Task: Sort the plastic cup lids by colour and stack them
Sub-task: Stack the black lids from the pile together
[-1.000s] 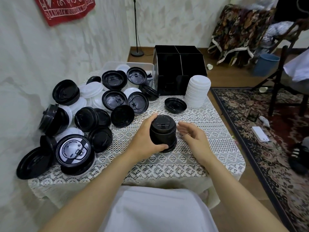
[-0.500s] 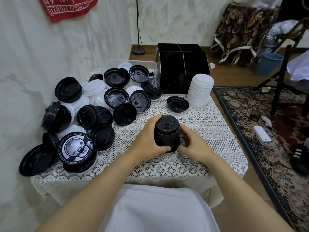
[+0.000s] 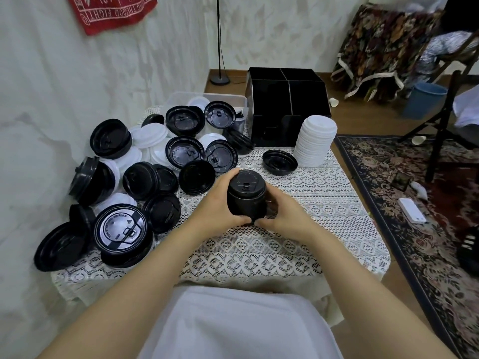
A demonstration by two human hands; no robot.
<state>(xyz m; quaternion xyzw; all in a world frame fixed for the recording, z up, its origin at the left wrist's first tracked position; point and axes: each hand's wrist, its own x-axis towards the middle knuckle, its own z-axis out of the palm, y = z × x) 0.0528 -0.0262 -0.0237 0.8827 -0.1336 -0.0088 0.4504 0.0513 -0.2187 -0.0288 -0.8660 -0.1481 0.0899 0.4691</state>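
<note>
Room: pale walls are standing behind, a red cloth is hanging up high, and a patterned rug is lying on the floor at the right.
Bench: a small bench is wearing a white lacy cloth.
Black stack: a short stack of black plastic cup lids is sitting between both hands over the middle of the bench; whether it is touching the cloth is hard to tell.
Left hand: the left hand is holding the stack's left side, its fingers curling round it.
Right hand: the right hand is holding the lower right side, its fingers curling round it too.
White stack: a tall stack of white plastic cup lids is standing at the far right of the bench.
Lone lid: one black lid is lying just beside the white stack.
Messy pile: a pile of loose black and white lids is lying mixed up on the left.
Black box: a black box with open parts is standing at the back.
</note>
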